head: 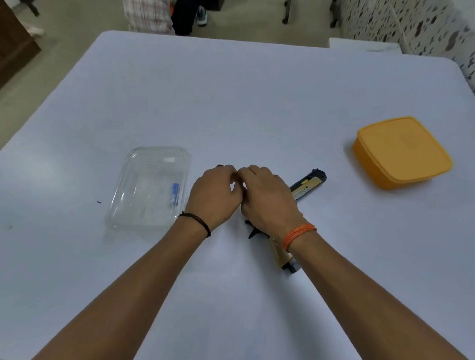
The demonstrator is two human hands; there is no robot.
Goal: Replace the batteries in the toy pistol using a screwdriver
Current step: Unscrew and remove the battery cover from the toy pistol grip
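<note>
The toy pistol (307, 185) lies flat on the table (236, 96), barrel toward 1 o'clock, pinned under the right hand (268, 198); left hand (216, 195) fingers curl beside it, contents hidden, likely steadying work.

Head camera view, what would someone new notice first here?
Probably the two hands meeting mid-table, left hand and right hand, over a black and gold toy pistol lying on the white table. Next, the yellow lidded box at right, then the clear tray at left.
</note>
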